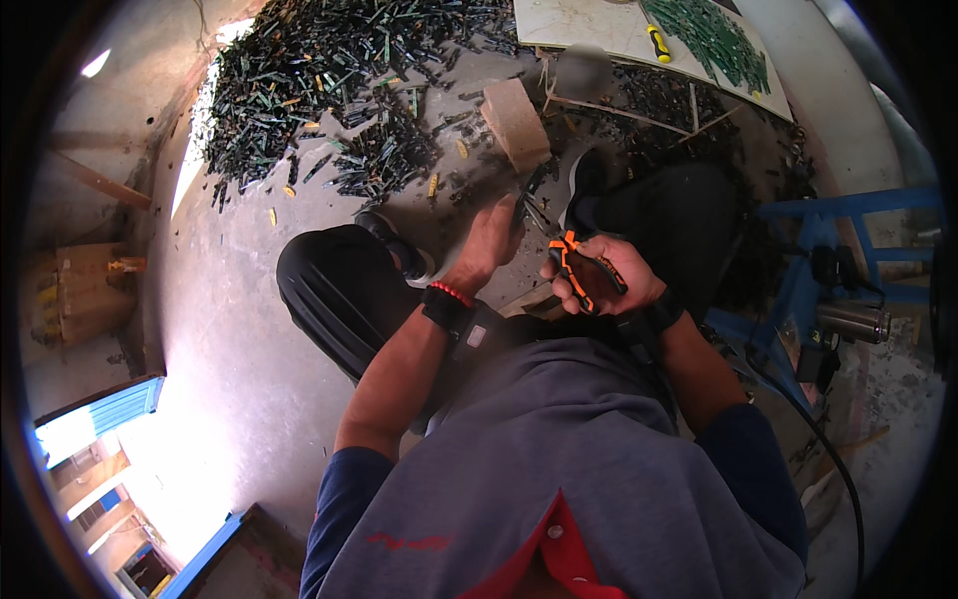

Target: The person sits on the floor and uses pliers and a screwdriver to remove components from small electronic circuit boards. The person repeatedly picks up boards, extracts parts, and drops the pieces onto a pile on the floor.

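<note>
My right hand is closed around the orange-and-black handles of pliers, whose jaws point up and left toward my other hand. My left hand holds a dark, narrow strip-like piece close to the plier jaws; whether they touch is hard to tell. Just beyond the hands a brown block stands on the floor. Behind it on the left spreads a large heap of dark and green narrow pieces, with a smaller pile nearer my left shoe.
A pale board at the upper right bears green strips and a yellow-and-black screwdriver. At right stand a blue metal frame and a steel flask, with a black cable below. A cardboard box sits at far left.
</note>
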